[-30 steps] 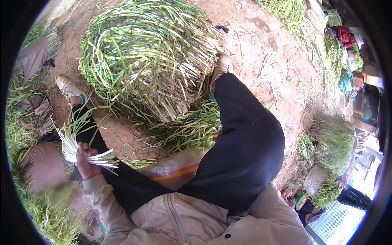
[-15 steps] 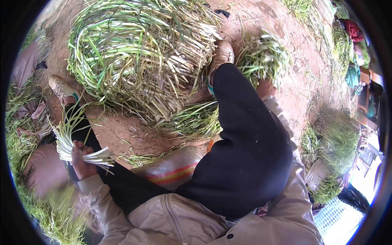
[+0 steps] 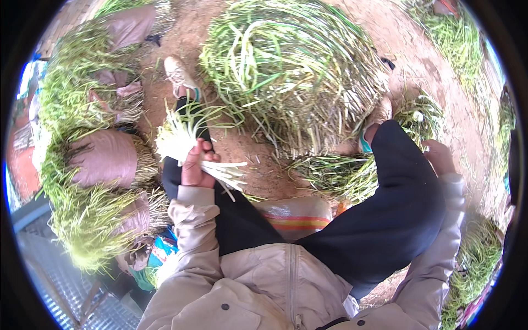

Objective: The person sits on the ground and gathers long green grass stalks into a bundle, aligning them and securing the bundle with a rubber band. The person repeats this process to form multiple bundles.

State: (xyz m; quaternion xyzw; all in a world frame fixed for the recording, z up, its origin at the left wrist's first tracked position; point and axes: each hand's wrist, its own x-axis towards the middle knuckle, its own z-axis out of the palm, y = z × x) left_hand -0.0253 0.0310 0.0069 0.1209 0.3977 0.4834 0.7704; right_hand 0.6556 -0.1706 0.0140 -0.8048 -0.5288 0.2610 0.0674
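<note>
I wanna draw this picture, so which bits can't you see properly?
Head view: the middle of the stalk bunch, covered by the left hand.
Head view: part of the striped sack, behind the black trousers.
Head view: the underside of the big heap, hidden by its own stalks.
Head view: the rest of the leafy pile at lower right, cut off by the picture's edge.
</note>
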